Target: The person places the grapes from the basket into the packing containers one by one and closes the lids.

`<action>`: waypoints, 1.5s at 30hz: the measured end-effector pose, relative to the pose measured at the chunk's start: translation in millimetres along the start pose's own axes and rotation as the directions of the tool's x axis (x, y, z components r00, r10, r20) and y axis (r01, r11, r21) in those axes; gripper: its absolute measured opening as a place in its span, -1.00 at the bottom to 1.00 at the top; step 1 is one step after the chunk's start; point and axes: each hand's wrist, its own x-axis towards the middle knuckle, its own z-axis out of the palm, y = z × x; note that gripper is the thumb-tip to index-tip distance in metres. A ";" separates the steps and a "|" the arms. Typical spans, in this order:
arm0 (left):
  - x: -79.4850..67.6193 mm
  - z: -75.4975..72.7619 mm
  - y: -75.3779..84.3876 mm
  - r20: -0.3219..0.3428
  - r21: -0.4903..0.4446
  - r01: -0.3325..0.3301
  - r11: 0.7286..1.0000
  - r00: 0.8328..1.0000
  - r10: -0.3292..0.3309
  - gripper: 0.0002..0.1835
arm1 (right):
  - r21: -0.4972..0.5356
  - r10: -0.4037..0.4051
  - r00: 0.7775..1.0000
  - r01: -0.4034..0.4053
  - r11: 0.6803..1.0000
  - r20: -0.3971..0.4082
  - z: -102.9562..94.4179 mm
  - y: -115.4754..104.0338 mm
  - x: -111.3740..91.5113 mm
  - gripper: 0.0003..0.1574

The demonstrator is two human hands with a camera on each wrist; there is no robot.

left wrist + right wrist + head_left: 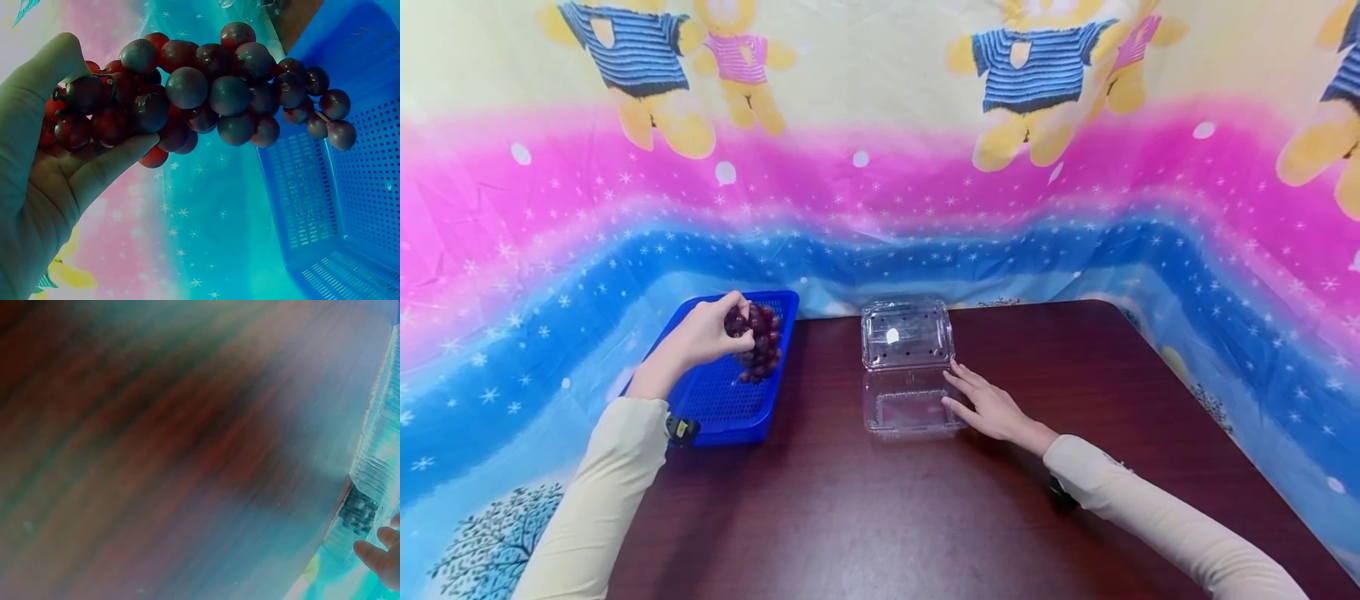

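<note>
A bunch of dark red grapes (762, 343) hangs from my left hand (706, 333), held over the blue plastic basket (722, 435). In the left wrist view the thumb and fingers pinch the stem end of the grapes (206, 94), and the bunch stretches toward the basket (312, 200). On the table a clear plastic clamshell box (910, 400) lies with its vented lid (907, 335) raised at the back. My right hand (988, 406) is at the box's right side, fingers extended, fingertips right at the rim. Only its fingertips (372, 553) show in the right wrist view.
The dark red-brown wooden table (880, 517) carries both containers, the basket at the left and the box near the middle back. A patterned cloth (865, 200) with bears and snowflakes hangs behind and around the table's edges.
</note>
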 end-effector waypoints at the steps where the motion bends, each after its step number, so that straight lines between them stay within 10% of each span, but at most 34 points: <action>1: 0.1 -0.2 0.3 0.001 0.001 0.000 1.000 1.000 0.000 -0.71 | 0.000 -0.003 1.000 0.003 1.000 0.000 0.3 0.2 0.2 -0.21; 45: 14.0 -2.2 29.9 -0.042 -0.018 -0.121 0.992 0.992 0.120 -0.71 | 0.015 0.015 1.000 -0.015 1.000 -0.005 3.5 0.5 -0.2 -0.23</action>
